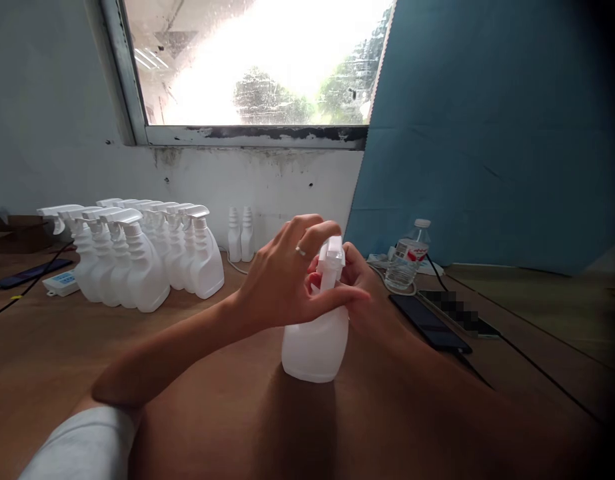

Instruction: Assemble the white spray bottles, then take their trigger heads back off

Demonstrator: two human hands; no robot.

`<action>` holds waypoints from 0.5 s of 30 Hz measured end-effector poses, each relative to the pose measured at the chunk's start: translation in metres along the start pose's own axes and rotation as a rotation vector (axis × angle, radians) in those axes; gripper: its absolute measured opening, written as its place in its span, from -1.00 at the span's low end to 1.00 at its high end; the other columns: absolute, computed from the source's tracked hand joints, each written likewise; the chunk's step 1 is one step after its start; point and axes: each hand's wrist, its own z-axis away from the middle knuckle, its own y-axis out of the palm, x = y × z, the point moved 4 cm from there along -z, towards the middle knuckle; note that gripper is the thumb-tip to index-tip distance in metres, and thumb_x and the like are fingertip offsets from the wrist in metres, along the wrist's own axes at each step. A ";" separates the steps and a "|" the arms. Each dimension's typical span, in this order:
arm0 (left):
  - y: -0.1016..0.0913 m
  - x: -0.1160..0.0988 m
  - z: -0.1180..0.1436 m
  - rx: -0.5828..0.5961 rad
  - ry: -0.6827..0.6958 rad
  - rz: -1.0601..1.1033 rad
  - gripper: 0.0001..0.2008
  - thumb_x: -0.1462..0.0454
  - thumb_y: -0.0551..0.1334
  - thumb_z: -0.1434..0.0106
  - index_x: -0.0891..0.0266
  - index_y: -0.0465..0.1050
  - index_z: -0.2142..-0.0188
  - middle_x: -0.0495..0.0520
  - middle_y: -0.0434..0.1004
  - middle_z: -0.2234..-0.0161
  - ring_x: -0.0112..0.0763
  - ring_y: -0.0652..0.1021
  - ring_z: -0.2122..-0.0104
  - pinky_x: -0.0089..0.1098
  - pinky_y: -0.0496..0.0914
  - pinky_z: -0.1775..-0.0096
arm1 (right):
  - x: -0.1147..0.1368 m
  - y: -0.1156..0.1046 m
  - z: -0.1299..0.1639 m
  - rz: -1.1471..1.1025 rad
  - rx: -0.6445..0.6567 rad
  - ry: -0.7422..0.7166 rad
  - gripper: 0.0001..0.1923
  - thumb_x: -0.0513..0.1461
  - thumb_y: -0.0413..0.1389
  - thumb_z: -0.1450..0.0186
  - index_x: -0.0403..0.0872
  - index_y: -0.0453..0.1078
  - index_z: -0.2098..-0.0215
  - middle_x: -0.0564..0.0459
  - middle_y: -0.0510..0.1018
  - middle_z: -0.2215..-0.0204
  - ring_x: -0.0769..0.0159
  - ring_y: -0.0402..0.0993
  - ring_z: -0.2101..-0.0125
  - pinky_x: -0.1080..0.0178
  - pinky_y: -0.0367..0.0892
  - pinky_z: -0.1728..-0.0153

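Note:
A white plastic spray bottle (315, 347) stands upright on the wooden table (197, 373) in front of me. Its white trigger head (331, 257) sits on the neck. My left hand (287, 277), with a ring on one finger, wraps around the neck and the trigger head from the left. My right hand (360, 287) grips the neck from the right, mostly hidden behind the bottle and my left fingers.
Several finished white spray bottles (137, 257) stand in rows at the left. Two small white bottles without heads (240, 235) stand by the wall. A water bottle (408, 257), a dark phone (430, 322), a power strip (61, 283) and cables lie around.

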 end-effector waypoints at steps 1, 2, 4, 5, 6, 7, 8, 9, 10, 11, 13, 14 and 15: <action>0.000 -0.001 -0.006 0.051 -0.037 -0.023 -0.53 -0.02 0.24 -0.22 0.19 0.25 0.03 0.15 0.46 0.12 -0.28 0.51 0.17 -0.32 0.46 0.25 | 0.000 -0.001 0.000 0.012 -0.005 0.002 -0.60 -0.09 0.33 -0.09 -0.02 0.19 0.35 0.18 0.42 0.45 0.38 0.45 0.44 0.33 0.41 0.47; -0.001 -0.001 -0.011 0.102 -0.075 -0.037 -0.59 0.01 0.22 -0.24 0.21 0.30 0.05 0.10 0.51 0.21 -0.32 0.53 0.24 -0.34 0.45 0.28 | 0.000 -0.001 0.000 0.012 -0.004 0.013 -0.60 -0.08 0.33 -0.09 -0.01 0.21 0.32 0.17 0.44 0.45 0.38 0.45 0.45 0.34 0.40 0.49; -0.004 0.003 -0.016 0.202 -0.143 -0.030 -0.68 0.09 0.21 -0.27 0.22 0.38 0.08 -0.01 0.52 0.40 -0.41 0.53 0.40 -0.41 0.43 0.35 | 0.000 0.000 0.000 -0.021 0.022 0.058 -0.60 -0.07 0.31 -0.12 0.00 0.25 0.22 0.15 0.47 0.44 0.36 0.46 0.47 0.34 0.37 0.53; -0.007 0.005 -0.018 0.242 -0.171 -0.008 -0.71 0.13 0.21 -0.27 0.21 0.41 0.08 -0.06 0.49 0.48 -0.46 0.51 0.48 -0.45 0.42 0.40 | 0.000 0.001 0.001 -0.045 0.044 0.083 -0.60 -0.08 0.29 -0.14 -0.01 0.27 0.17 0.13 0.49 0.45 0.36 0.46 0.48 0.34 0.37 0.54; -0.009 0.008 -0.019 0.275 -0.193 0.026 -0.73 0.15 0.21 -0.27 0.20 0.42 0.07 -0.09 0.47 0.54 -0.50 0.48 0.54 -0.49 0.39 0.45 | 0.000 0.002 0.001 -0.070 0.069 0.103 -0.61 -0.09 0.28 -0.17 -0.01 0.28 0.13 0.12 0.50 0.45 0.35 0.47 0.49 0.33 0.37 0.53; -0.012 0.010 -0.020 0.303 -0.207 0.071 -0.73 0.18 0.20 -0.28 0.19 0.43 0.06 -0.11 0.45 0.57 -0.53 0.46 0.59 -0.52 0.36 0.50 | 0.001 0.003 0.002 -0.089 0.092 0.116 -0.63 -0.10 0.26 -0.19 -0.03 0.30 0.11 0.10 0.50 0.45 0.35 0.47 0.49 0.31 0.38 0.52; -0.014 0.012 -0.020 0.330 -0.216 0.121 -0.74 0.20 0.20 -0.28 0.18 0.43 0.06 -0.13 0.45 0.58 -0.55 0.44 0.62 -0.54 0.33 0.54 | 0.001 0.004 0.002 -0.103 0.108 0.124 -0.66 -0.12 0.26 -0.20 -0.05 0.32 0.13 0.08 0.51 0.44 0.34 0.47 0.47 0.30 0.40 0.50; -0.015 0.015 -0.021 0.352 -0.223 0.171 -0.75 0.21 0.19 -0.28 0.18 0.43 0.06 -0.13 0.45 0.59 -0.56 0.44 0.63 -0.55 0.32 0.56 | 0.001 0.004 0.002 -0.111 0.121 0.128 -0.69 -0.13 0.26 -0.20 -0.06 0.34 0.15 0.06 0.51 0.43 0.34 0.48 0.45 0.29 0.41 0.47; -0.016 0.017 -0.021 0.369 -0.231 0.217 -0.76 0.22 0.19 -0.28 0.18 0.43 0.07 -0.13 0.46 0.58 -0.57 0.45 0.62 -0.56 0.32 0.56 | 0.001 0.004 0.002 -0.122 0.131 0.126 -0.72 -0.14 0.26 -0.19 -0.08 0.37 0.19 0.05 0.52 0.41 0.33 0.48 0.43 0.28 0.42 0.44; -0.017 0.019 -0.021 0.380 -0.238 0.258 -0.78 0.22 0.18 -0.28 0.19 0.43 0.08 -0.12 0.48 0.56 -0.57 0.46 0.61 -0.57 0.33 0.55 | 0.001 0.004 0.002 -0.137 0.143 0.124 -0.74 -0.15 0.26 -0.19 -0.09 0.38 0.22 0.03 0.52 0.39 0.32 0.48 0.42 0.27 0.43 0.43; -0.016 0.024 -0.021 0.394 -0.258 0.327 -0.79 0.22 0.19 -0.29 0.21 0.44 0.11 -0.08 0.53 0.48 -0.58 0.48 0.57 -0.55 0.37 0.50 | 0.001 0.003 0.001 -0.178 0.171 0.129 -0.78 -0.15 0.25 -0.17 -0.10 0.41 0.28 0.00 0.53 0.37 0.30 0.48 0.40 0.24 0.44 0.41; -0.015 0.026 -0.021 0.395 -0.271 0.360 -0.80 0.21 0.20 -0.29 0.23 0.45 0.13 -0.04 0.56 0.41 -0.57 0.49 0.54 -0.54 0.39 0.47 | 0.001 0.002 0.000 -0.204 0.182 0.135 -0.79 -0.15 0.24 -0.17 -0.11 0.42 0.29 -0.01 0.53 0.37 0.28 0.49 0.40 0.23 0.44 0.41; -0.014 0.029 -0.020 0.395 -0.285 0.396 -0.81 0.21 0.20 -0.29 0.25 0.45 0.16 0.00 0.58 0.33 -0.57 0.50 0.50 -0.53 0.41 0.45 | 0.001 0.002 0.000 -0.231 0.189 0.141 -0.79 -0.15 0.22 -0.16 -0.11 0.43 0.29 -0.03 0.54 0.37 0.25 0.50 0.39 0.21 0.45 0.40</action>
